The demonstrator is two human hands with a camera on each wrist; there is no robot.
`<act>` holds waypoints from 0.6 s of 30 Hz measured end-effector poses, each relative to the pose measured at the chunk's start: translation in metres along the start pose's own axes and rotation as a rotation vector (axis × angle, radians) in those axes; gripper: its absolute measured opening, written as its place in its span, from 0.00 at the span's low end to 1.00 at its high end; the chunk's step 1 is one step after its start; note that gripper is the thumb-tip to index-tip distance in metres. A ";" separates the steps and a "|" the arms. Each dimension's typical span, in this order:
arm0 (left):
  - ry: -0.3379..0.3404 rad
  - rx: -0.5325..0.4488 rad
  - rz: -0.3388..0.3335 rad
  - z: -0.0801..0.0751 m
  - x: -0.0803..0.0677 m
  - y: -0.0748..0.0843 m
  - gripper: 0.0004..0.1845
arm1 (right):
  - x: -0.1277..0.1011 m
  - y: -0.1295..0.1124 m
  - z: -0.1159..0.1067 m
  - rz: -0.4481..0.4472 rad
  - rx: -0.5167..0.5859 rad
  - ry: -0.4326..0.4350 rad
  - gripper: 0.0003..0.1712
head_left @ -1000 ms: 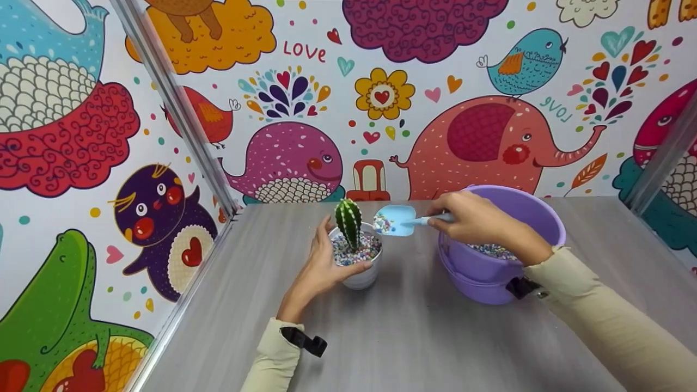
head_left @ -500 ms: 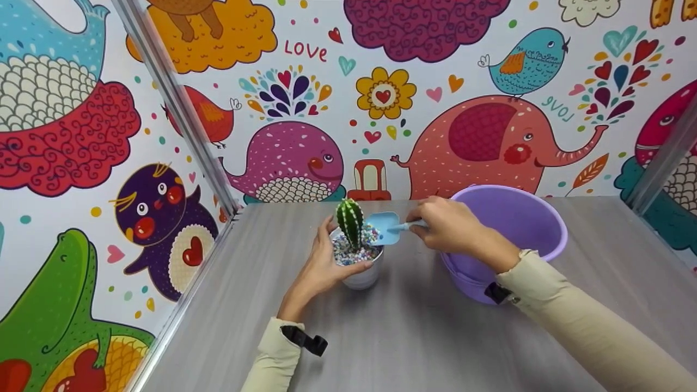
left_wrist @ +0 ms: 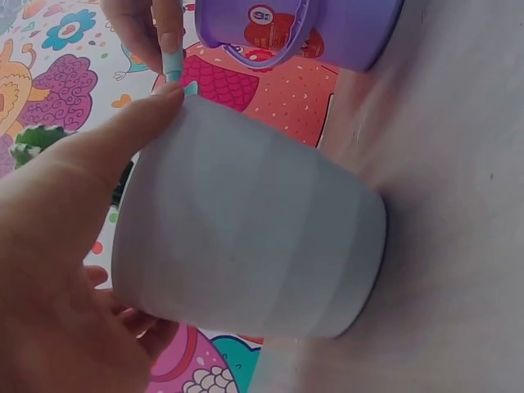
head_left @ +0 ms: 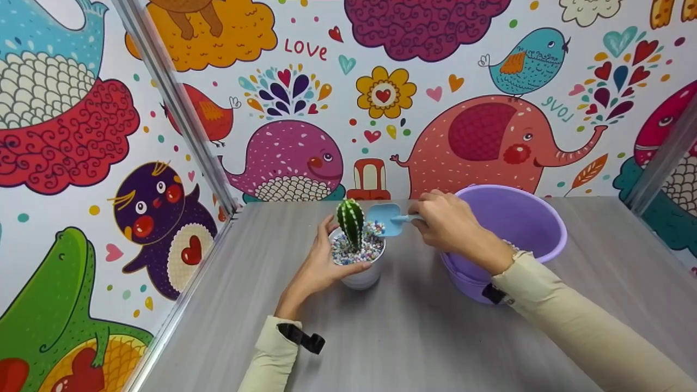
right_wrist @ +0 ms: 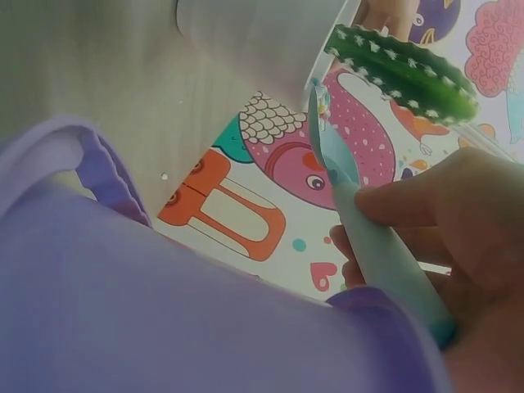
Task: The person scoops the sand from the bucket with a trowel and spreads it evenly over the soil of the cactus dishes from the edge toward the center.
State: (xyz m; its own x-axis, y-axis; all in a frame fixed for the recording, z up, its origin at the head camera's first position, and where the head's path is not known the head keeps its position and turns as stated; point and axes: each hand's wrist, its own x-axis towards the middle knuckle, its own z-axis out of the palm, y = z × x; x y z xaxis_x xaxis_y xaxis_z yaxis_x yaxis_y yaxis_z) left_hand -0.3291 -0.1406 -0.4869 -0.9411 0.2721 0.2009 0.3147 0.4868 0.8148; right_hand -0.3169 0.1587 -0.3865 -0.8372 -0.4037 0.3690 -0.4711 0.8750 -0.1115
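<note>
A white pot (head_left: 360,275) (left_wrist: 246,237) (right_wrist: 254,41) stands on the grey table, filled with coloured gravel (head_left: 356,251) around a green cactus (head_left: 350,223) (right_wrist: 405,72). My left hand (head_left: 321,261) (left_wrist: 57,246) grips the pot's left side, thumb on the near rim. My right hand (head_left: 444,223) (right_wrist: 458,246) holds the handle of a light-blue scoop (head_left: 385,219) (right_wrist: 352,221), whose blade is tilted over the pot's right rim beside the cactus, a few pebbles still on it.
A purple bucket (head_left: 512,234) (right_wrist: 123,286) (left_wrist: 327,29) stands right of the pot, under my right forearm. Walls with cartoon animals close the table at the back and left, with a metal post (head_left: 179,109) in the corner. The table's front (head_left: 414,337) is bare wood.
My right hand carried the loaded scoop from above the bucket's rim leftward to the pot and tipped it, so pebbles fell into the pot. The left hand stayed on the pot.
</note>
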 end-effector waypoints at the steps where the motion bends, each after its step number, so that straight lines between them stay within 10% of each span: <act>1: -0.002 -0.002 -0.001 0.000 0.000 0.000 0.73 | 0.000 0.000 0.001 -0.002 -0.003 0.005 0.10; 18: -0.014 -0.014 0.017 -0.006 -0.001 -0.001 0.71 | -0.002 -0.003 0.009 -0.029 -0.053 0.097 0.11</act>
State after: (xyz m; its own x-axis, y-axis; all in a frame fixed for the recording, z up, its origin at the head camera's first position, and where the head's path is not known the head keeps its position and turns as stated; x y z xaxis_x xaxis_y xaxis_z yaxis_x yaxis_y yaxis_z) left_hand -0.3289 -0.1463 -0.4852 -0.9339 0.2917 0.2069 0.3285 0.4709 0.8188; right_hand -0.3163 0.1540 -0.3954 -0.7915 -0.4032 0.4594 -0.4771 0.8773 -0.0520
